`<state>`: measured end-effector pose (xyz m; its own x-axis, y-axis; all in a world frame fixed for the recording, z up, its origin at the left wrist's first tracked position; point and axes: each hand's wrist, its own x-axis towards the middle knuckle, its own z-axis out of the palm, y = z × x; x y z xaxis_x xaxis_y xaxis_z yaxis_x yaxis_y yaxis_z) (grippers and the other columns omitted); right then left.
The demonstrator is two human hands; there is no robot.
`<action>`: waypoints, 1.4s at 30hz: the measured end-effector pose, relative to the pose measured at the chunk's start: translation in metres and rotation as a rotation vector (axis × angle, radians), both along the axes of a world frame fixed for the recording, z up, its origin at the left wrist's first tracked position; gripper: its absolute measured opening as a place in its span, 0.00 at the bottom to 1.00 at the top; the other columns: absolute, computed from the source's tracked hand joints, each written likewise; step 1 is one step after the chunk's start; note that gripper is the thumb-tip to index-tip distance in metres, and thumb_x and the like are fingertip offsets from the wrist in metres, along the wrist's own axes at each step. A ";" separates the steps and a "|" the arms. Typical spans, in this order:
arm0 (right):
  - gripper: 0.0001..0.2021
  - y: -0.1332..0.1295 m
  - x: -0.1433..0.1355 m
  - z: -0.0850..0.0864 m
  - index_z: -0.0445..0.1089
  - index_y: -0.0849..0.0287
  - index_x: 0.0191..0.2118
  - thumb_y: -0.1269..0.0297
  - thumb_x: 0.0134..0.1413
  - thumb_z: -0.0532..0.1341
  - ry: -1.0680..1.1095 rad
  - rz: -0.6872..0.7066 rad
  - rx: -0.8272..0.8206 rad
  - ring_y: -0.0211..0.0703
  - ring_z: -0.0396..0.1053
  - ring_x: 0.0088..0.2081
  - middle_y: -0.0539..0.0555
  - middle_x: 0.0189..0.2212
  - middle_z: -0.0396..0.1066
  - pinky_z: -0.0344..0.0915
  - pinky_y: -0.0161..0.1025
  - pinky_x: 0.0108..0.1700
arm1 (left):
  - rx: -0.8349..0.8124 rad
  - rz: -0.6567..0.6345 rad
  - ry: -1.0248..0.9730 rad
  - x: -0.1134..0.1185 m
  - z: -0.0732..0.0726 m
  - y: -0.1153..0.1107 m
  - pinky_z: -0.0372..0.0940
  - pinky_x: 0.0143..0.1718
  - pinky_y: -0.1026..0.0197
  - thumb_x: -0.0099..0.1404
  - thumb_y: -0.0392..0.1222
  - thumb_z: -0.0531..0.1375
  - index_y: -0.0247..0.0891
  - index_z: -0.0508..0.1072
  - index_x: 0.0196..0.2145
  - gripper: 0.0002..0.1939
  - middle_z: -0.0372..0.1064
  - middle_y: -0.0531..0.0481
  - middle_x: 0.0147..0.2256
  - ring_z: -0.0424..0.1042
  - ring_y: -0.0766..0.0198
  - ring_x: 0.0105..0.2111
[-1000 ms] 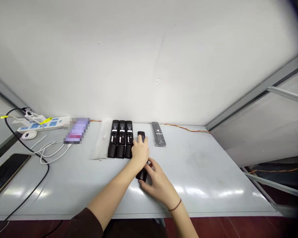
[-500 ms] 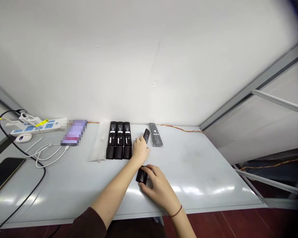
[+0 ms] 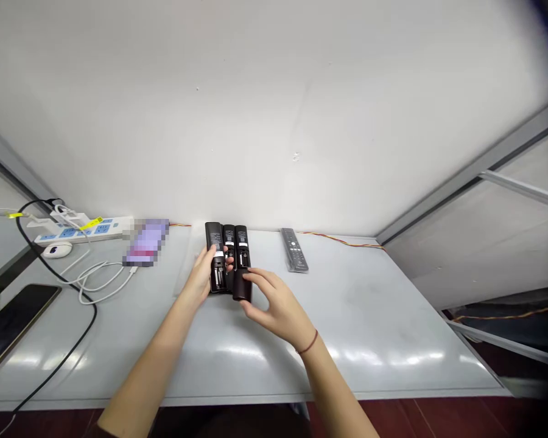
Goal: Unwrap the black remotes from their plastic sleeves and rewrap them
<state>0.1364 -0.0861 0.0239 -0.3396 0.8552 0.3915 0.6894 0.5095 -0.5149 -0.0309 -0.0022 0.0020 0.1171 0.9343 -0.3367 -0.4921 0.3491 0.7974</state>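
Note:
Black remotes lie face down side by side near the wall, their battery compartments uncovered; the rightmost remote (image 3: 242,243) and a middle one (image 3: 229,235) show. My left hand (image 3: 201,274) is closed around another black remote (image 3: 215,234) at the left of the row, back side up, which overlaps the middle one. A black battery cover (image 3: 242,286) is between the thumb and fingers of my right hand (image 3: 274,304), at the lower end of the rightmost remote. What lies under the held remote is hidden.
A grey wrapped remote (image 3: 295,250) lies to the right. Behind my left hand is a clear plastic bag (image 3: 192,249). Further left are a lit phone (image 3: 147,243), a power strip (image 3: 112,229), a white mouse-like device (image 3: 57,250), cables and a dark phone (image 3: 16,322).
Both hands have moved left and up to the row, the left with its remote and the right with the cover. The view has shifted slightly.

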 end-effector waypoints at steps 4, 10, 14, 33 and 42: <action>0.21 0.029 -0.032 -0.013 0.63 0.57 0.53 0.63 0.53 0.60 -0.007 0.106 0.135 0.53 0.64 0.53 0.63 0.53 0.65 0.65 0.52 0.52 | -0.081 0.018 -0.126 -0.017 -0.006 -0.001 0.69 0.36 0.62 0.67 0.48 0.50 0.32 0.73 0.40 0.19 0.75 0.46 0.31 0.74 0.63 0.31; 0.19 0.036 -0.050 -0.039 0.64 0.57 0.52 0.66 0.52 0.59 -0.001 0.172 0.270 0.53 0.61 0.57 0.63 0.55 0.64 0.64 0.53 0.53 | -0.104 -0.057 -0.224 -0.020 -0.005 -0.005 0.68 0.41 0.60 0.66 0.49 0.51 0.33 0.74 0.40 0.19 0.75 0.44 0.32 0.74 0.60 0.35; 0.19 0.032 -0.045 -0.044 0.64 0.56 0.52 0.68 0.53 0.58 -0.003 0.167 0.260 0.53 0.59 0.59 0.61 0.57 0.63 0.63 0.54 0.55 | -0.090 -0.036 -0.279 -0.019 -0.004 -0.007 0.68 0.43 0.58 0.67 0.47 0.50 0.32 0.74 0.40 0.18 0.75 0.43 0.34 0.74 0.60 0.37; 0.34 0.030 -0.026 -0.042 0.53 0.55 0.63 0.56 0.52 0.62 0.006 0.109 0.164 0.54 0.60 0.58 0.63 0.60 0.57 0.63 0.52 0.53 | -0.087 -0.083 -0.193 -0.008 -0.003 -0.016 0.65 0.48 0.55 0.67 0.46 0.52 0.32 0.73 0.47 0.19 0.75 0.43 0.38 0.72 0.57 0.43; 0.33 0.029 -0.025 -0.043 0.53 0.54 0.62 0.62 0.50 0.62 0.071 0.087 0.114 0.54 0.58 0.59 0.61 0.61 0.56 0.61 0.53 0.54 | 0.029 -0.006 -0.217 -0.007 0.001 -0.019 0.64 0.51 0.57 0.65 0.46 0.56 0.36 0.72 0.42 0.13 0.73 0.45 0.42 0.70 0.58 0.47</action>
<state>0.1111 -0.0571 -0.0186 -0.3785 0.7726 0.5097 0.6045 0.6234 -0.4960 -0.0377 -0.0217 0.0028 0.1897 0.9422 -0.2762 -0.6514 0.3312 0.6827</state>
